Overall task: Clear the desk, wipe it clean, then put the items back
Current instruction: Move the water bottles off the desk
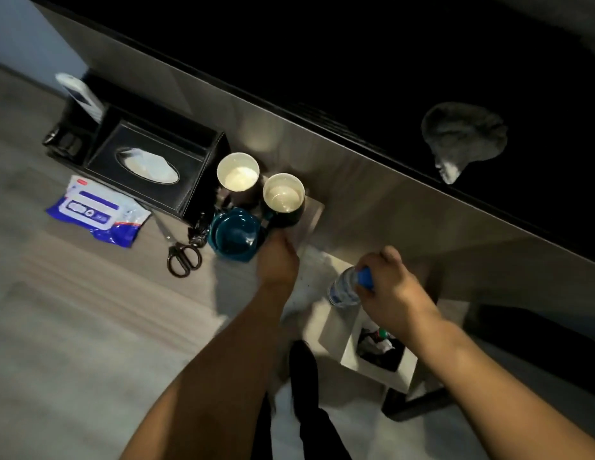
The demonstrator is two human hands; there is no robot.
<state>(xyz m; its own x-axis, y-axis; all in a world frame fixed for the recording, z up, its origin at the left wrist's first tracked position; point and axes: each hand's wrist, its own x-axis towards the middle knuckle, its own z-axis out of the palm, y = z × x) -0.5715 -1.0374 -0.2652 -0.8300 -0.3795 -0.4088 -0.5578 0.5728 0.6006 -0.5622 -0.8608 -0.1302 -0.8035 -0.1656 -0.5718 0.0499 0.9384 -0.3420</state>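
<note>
— What do we have hold of?

— Our right hand (387,287) is curled round the blue-capped neck of a water bottle (344,288), fingers wrapped over the cap, and the bottle tilts above a white waste bin (366,353). Our left hand (278,260) reaches forward with its fingers bent at the edge of the teal bowl (234,235) and the nearer dark mug (284,199); we cannot tell whether it grips either one.

— And round about?

— A second mug (238,175) stands just beside the first, next to a black tissue box (146,164). Scissors (181,250) and a pack of wet wipes (97,210) lie on the floor nearby. A grey cloth (462,137) rests on the dark desk (356,78), well apart from both hands. Both forearms stretch forward from below, the left one straighter.
</note>
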